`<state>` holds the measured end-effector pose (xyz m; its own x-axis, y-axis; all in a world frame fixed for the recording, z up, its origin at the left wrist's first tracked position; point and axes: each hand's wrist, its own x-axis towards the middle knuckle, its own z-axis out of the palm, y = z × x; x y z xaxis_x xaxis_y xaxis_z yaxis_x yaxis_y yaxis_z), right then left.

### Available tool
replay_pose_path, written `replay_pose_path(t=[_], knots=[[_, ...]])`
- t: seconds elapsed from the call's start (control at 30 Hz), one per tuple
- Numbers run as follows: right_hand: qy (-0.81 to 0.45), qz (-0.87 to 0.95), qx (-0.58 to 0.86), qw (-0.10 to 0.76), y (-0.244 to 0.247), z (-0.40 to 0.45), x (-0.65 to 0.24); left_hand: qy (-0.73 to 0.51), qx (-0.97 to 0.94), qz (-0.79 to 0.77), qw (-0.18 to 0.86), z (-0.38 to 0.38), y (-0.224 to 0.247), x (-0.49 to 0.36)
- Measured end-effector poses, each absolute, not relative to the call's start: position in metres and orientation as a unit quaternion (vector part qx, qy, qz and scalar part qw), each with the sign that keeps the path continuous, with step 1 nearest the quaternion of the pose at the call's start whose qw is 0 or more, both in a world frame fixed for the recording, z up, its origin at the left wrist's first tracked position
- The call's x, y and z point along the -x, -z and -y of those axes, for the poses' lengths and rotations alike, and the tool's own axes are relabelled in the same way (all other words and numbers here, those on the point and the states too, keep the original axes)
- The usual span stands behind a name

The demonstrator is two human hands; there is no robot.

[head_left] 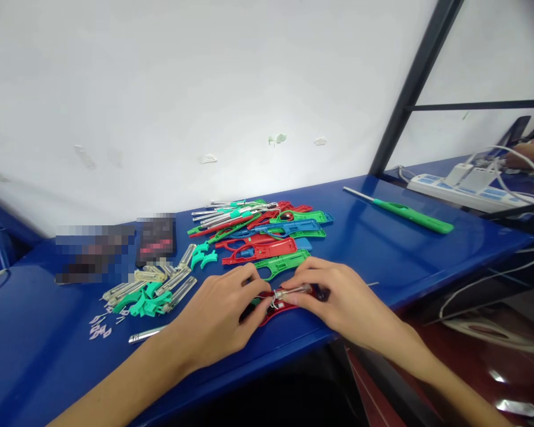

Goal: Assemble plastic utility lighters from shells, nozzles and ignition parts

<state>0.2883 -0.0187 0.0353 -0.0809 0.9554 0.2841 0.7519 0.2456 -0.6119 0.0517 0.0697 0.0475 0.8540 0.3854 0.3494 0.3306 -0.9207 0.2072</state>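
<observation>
A red lighter casing half (271, 317) lies near the table's front edge, between my hands. My left hand (225, 308) is closed, thumb and fingers pinching at the casing's left part, beside some thin white wire (275, 301). From the right, my right hand (331, 290) presses thumb and fingers on a clear fuel tank (296, 292) lying in the casing. What exactly the left fingertips grip is partly hidden. Just beyond, a green casing half (289, 261) and a red casing half (262, 251) lie open side up.
Left of the hands are clear fuel tanks (178, 293), turquoise triggers (146, 301), small pale pieces (100, 327) and a metal tube (145, 335). Metal lighter tubes (231, 216) are piled behind. A whole green lighter (413, 216) lies right, near a power strip (454, 188). Another person's hand (531, 157) is at far right.
</observation>
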Motion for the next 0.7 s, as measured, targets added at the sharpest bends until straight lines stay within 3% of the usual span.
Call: replay_pose_path(t=[0.3, 0.7], knots=[[-0.052, 0.788, 0.502, 0.353, -0.019, 0.015, -0.291, -0.224, -0.951, -0.196, 0.086, -0.068, -0.043, -0.051], [0.000, 0.767, 0.512, 0.387, -0.019, 0.020, -0.286, -0.249, -0.944, -0.192, 0.103, -0.068, -0.042, -0.054]])
